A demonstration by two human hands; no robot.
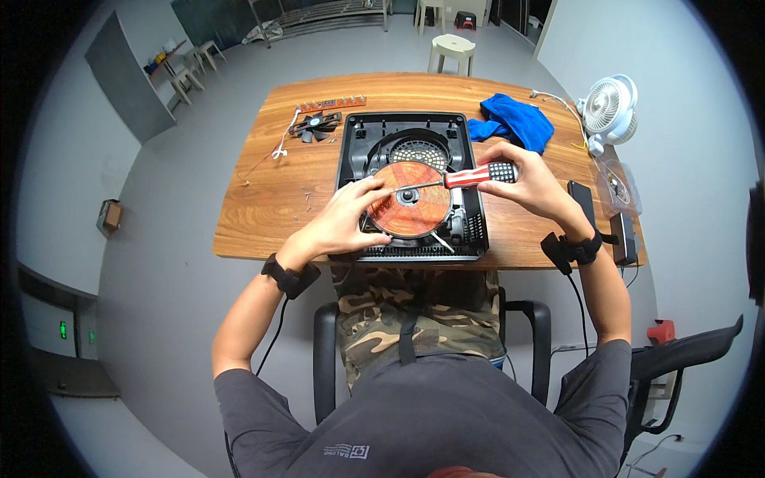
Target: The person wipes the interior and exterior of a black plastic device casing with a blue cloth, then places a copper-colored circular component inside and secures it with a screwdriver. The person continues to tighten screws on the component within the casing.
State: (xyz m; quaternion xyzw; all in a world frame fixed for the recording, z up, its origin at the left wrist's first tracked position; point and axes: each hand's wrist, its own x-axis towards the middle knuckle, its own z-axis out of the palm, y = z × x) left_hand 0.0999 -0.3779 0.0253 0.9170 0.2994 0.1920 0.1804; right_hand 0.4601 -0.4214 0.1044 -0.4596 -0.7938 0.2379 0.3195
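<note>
A black appliance housing [347, 151] lies with its inside facing up on the table in front of me. In it sits a round copper-coloured coil [410, 219] with a dark hub in the middle. My right hand [526, 182] is closed round the handle of a screwdriver [468, 177] with red and white stripes and a black dotted end. The metal shaft reaches left across the coil, nearly level, with its tip close to my left fingertips. My left hand [343, 217] rests at the coil's left edge, thumb and fingers spread.
On the wooden table [263, 215] lie a small black fan [316, 126], an orange strip [335, 103] with a white cable, and loose screws [307, 193]. To the right are a blue cloth [518, 123], a black phone [582, 199], a clear plastic box [620, 187] and a white fan [610, 107].
</note>
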